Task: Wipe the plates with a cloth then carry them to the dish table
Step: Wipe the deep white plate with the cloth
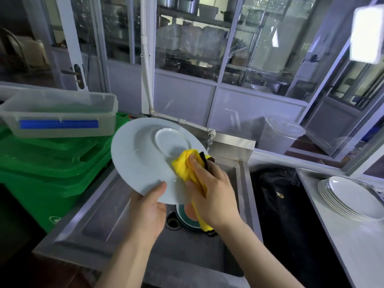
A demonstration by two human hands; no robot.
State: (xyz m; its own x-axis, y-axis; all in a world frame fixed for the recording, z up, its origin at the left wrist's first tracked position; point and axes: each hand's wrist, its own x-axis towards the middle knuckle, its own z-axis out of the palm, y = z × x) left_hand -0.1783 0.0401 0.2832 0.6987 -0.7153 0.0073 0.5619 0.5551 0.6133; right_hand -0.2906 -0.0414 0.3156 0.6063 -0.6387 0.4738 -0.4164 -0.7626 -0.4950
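A large white plate (141,159) is held tilted over the steel sink (116,206), its underside with the foot ring facing me. My left hand (148,215) grips its near rim, thumb on the face. My right hand (209,190) holds a yellow cloth (184,165) with a dark edge and presses it against the plate's right side. A stack of several white plates (351,200) lies on the white table (353,246) at the right.
Green bins (52,169) stand at the left with a clear plastic box (60,113) on top. A tap (211,135) juts over the sink. In the sink bottom lie a drain (173,222) and a teal-rimmed dish (188,217). A black bag (286,204) fills the gap before the table.
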